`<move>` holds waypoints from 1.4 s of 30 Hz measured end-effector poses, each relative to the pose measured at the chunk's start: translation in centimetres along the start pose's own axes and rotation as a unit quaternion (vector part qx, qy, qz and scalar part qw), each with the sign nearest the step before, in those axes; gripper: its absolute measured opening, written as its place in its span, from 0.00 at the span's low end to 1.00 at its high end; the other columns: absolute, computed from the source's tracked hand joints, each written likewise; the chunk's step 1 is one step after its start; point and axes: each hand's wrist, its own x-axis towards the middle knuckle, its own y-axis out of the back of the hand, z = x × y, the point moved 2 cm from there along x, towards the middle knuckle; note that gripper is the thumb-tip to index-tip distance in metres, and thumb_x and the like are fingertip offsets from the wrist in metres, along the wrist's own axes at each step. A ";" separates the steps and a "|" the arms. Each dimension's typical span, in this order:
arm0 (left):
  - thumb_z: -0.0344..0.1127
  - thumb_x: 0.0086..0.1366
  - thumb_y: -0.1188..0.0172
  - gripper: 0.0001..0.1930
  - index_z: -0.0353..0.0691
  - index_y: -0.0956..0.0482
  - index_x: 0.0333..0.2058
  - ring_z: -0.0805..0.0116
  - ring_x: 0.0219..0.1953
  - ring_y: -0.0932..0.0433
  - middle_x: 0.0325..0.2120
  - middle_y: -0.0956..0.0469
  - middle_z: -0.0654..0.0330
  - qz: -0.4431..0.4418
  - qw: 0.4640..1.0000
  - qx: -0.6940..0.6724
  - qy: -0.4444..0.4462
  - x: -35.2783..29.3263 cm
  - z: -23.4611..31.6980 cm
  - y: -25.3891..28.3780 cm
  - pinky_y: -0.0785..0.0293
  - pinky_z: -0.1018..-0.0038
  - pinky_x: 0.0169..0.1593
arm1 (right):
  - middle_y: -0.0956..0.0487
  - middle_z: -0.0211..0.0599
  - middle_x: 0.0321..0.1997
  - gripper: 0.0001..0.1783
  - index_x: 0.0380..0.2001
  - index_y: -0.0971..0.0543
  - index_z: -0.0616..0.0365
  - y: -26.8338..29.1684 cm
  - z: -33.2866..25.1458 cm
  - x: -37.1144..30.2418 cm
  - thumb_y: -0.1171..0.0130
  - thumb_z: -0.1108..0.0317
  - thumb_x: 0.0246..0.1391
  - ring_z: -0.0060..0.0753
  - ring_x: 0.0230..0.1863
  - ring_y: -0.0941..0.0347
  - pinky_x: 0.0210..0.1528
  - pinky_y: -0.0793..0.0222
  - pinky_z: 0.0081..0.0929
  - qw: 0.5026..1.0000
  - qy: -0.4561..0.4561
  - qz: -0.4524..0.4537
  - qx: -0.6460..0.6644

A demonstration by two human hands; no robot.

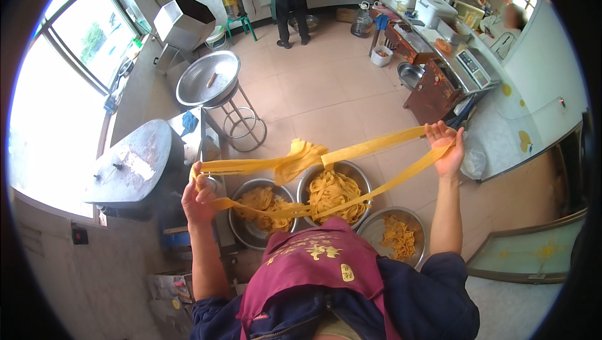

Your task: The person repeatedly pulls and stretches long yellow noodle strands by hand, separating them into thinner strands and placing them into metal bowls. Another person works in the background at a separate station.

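Evidently a wide two-sided hold; landmark taken: the round, silver, metal middle basin point(354, 171). A long, flat, yellow, dough-like band point(376, 144) runs above it in two strands, one crossing toward its far side, one over its near part. Left hand point(198, 199), well left of the middle basin: fingers folded closed on the band. Right hand point(445, 147), well right: fingers part-bent, band looped about it; how firmly they close, I cannot tell. The spread probably serves to keep the strands drawn out lengthwise. A crumpled yellow fold point(302, 157) hangs in the far strand, near the middle basin's rim. Beneath: tangled yellow strips point(332, 189) heap the middle basin. A second round metal basin point(241, 230), just left of it, and a shallow round metal basin point(375, 230), just right and nearer the worker, hold more; presumably grouped for short reach.
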 end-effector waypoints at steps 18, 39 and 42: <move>0.37 0.71 0.41 0.36 0.34 0.47 0.72 0.52 0.46 0.18 0.47 0.23 0.45 -0.049 0.972 0.182 0.139 5.6 -8.9 -11.2 0.22 0.58 0.53 | 0.17 0.44 0.47 0.32 0.67 0.32 0.60 -14.5 8.3 -3.7 0.35 0.69 0.61 0.41 0.45 0.17 0.51 0.17 0.39 0.975 -0.155 -0.160 -0.013; 0.60 0.80 0.61 0.34 0.30 0.26 0.57 0.59 0.54 0.20 0.50 0.21 0.50 -0.079 0.892 0.337 0.291 12.5 -15.8 -11.2 0.25 0.63 0.60 | 0.27 0.53 0.67 0.38 0.70 0.38 0.70 -23.8 11.8 -2.4 0.47 0.80 0.52 0.47 0.68 0.29 0.74 0.38 0.46 0.930 -0.264 -0.252 -0.051; 0.55 0.81 0.59 0.31 0.27 0.28 0.59 0.63 0.51 0.20 0.48 0.18 0.49 -0.120 0.880 0.400 0.225 10.6 -16.9 -9.3 0.25 0.65 0.59 | 0.33 0.55 0.72 0.44 0.72 0.42 0.70 -23.7 10.2 -1.3 0.46 0.79 0.47 0.52 0.74 0.37 0.76 0.44 0.49 0.948 -0.236 -0.212 -0.040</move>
